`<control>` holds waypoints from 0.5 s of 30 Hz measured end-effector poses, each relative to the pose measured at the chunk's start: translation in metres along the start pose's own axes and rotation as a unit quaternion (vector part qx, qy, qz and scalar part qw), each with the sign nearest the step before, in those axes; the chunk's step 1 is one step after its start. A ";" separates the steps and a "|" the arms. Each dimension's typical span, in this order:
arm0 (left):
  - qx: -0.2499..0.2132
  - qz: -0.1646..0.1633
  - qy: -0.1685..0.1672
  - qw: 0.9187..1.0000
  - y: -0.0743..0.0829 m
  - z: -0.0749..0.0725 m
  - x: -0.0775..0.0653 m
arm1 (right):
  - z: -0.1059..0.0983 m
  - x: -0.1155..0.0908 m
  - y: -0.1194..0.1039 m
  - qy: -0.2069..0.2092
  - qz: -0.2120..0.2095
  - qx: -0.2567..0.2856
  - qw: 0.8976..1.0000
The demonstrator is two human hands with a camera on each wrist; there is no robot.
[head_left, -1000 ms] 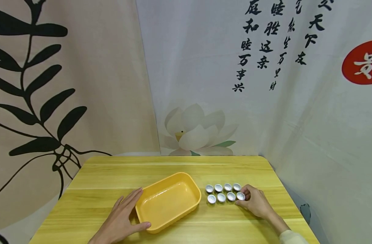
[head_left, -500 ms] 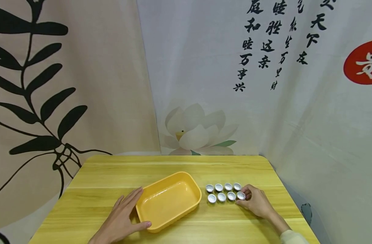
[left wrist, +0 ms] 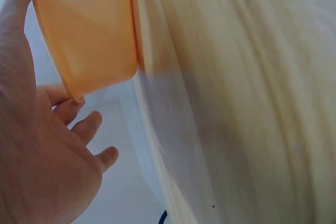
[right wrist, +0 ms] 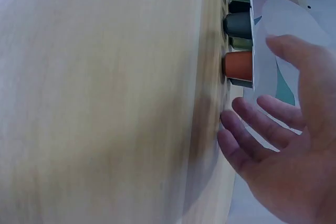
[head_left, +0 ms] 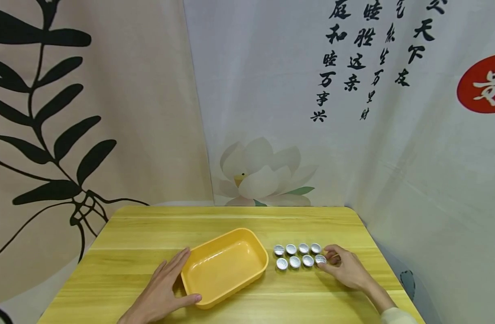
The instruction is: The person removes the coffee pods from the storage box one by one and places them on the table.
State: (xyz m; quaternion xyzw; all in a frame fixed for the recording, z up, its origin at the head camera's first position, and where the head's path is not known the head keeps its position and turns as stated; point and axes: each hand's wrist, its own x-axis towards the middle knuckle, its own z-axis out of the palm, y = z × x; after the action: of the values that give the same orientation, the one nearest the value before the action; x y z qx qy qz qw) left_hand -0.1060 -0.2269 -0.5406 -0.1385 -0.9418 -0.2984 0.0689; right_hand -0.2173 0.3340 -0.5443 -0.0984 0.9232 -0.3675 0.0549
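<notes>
My left hand lies at the left end of a yellow plastic tray. Its thumb is at the near corner and its straight fingers are on the far-left rim. In the left wrist view, the fingertips are right at the rim of the tray. Two rows of coffee capsules stand foil side up to the right of the tray. My right hand is beside the nearest right capsule, thumb tip close to its lid. In the right wrist view, its fingers are spread apart below an orange capsule.
Everything stands on a wooden-grain table. Behind it hang pale curtains with a lotus print, dark leaves and black lettering. Other capsules in the right wrist view have green and dark grey bodies.
The right hand's fingers have loosened from the front-right capsule and the hand has drawn slightly to the right. The left hand and the tray have stayed in place.
</notes>
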 end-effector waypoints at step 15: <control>-0.025 0.022 0.034 0.999 -0.016 -0.011 -0.001 | -0.010 -0.006 0.009 0.100 -0.084 -0.092 0.987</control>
State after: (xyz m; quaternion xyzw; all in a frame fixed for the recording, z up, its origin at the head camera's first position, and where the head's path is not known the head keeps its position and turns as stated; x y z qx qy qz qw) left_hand -0.1093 -0.2466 -0.5404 -0.1508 -0.9279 -0.3246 0.1043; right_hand -0.2148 0.3488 -0.5432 -0.1432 0.9423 -0.2923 -0.0783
